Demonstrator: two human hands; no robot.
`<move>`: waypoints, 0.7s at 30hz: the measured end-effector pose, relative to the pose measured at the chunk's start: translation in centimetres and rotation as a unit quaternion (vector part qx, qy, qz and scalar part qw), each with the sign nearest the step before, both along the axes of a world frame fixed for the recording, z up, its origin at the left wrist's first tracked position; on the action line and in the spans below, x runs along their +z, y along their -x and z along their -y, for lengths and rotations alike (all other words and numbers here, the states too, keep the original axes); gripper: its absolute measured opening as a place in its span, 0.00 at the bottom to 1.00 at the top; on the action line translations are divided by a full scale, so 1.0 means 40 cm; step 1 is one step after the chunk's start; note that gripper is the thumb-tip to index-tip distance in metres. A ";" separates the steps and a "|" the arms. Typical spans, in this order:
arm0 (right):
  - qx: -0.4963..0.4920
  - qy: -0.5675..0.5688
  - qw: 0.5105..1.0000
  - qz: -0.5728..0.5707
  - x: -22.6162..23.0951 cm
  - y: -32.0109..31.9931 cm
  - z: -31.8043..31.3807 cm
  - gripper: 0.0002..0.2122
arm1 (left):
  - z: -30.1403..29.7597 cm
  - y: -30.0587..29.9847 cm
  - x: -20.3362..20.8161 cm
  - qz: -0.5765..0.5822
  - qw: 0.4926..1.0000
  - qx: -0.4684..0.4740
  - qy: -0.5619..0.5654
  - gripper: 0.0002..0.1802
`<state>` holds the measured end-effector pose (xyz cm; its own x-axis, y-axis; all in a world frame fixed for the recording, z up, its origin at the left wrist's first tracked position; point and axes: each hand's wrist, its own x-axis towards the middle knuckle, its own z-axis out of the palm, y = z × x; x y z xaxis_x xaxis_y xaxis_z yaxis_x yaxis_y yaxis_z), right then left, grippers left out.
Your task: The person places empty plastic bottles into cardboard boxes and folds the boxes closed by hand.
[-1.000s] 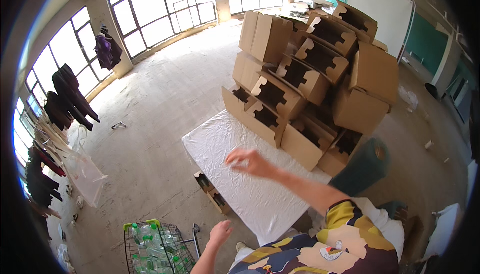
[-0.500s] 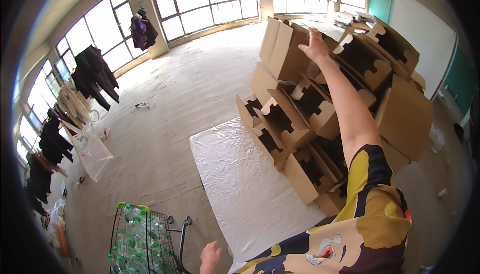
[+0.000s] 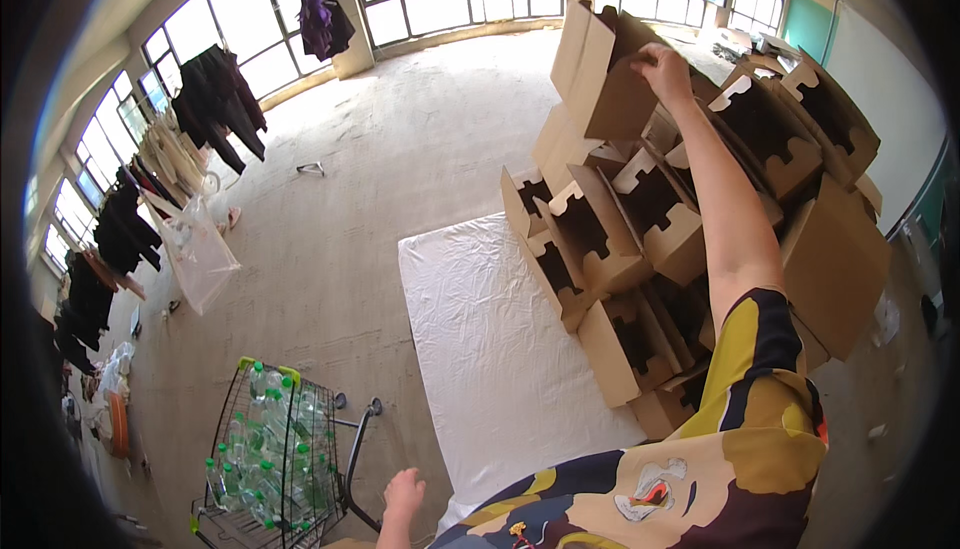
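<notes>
My right hand (image 3: 664, 75) reaches up to the far end of the stack, its fingers pinching the edge of an open cardboard box (image 3: 618, 89). That box sits tilted at the top, its flap (image 3: 577, 52) standing out to the left. Below it several open cardboard boxes (image 3: 655, 211) with notched inner flaps are piled up. Low in the view, my left hand (image 3: 404, 494) hangs with nothing visible in it, its fingers loosely apart. It is nearest to the handle (image 3: 352, 469) of a wire shopping cart (image 3: 292, 449) but does not touch it.
Green-capped clear plastic bottles (image 3: 265, 439) fill the cart. A white sheet-covered surface (image 3: 490, 349) lies in front of the boxes. Dark clothes (image 3: 215, 99) and a clear plastic bag (image 3: 198, 254) hang at left. A small metal object (image 3: 311, 168) lies on the concrete floor.
My right hand has closed on the top box's edge, and that box has risen and tipped away from the boxes beneath. My left hand has shifted slightly left. The whole view has shifted.
</notes>
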<state>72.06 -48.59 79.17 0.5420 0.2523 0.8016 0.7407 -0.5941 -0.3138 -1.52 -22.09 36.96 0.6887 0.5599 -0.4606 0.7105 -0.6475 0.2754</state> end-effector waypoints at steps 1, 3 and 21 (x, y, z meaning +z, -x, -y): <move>0.011 -0.008 1.000 0.001 0.028 0.029 -0.017 0.13 | -0.005 -0.004 0.000 0.005 1.000 -0.003 0.000 0.21; 0.062 -0.010 0.997 0.050 0.053 0.138 -0.071 0.12 | -0.003 -0.017 0.031 0.003 1.000 0.001 0.000 0.20; 0.260 0.156 0.931 -0.203 -0.663 1.266 -0.196 0.06 | -0.309 -0.119 -0.062 -0.598 0.580 -0.421 -0.357 0.14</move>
<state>21.43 -40.76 52.66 0.5233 0.7519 0.4010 0.8118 -0.2968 -0.5029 3.25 -9.72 34.49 0.2827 0.5991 -0.7491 -0.5354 -0.5494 -0.6415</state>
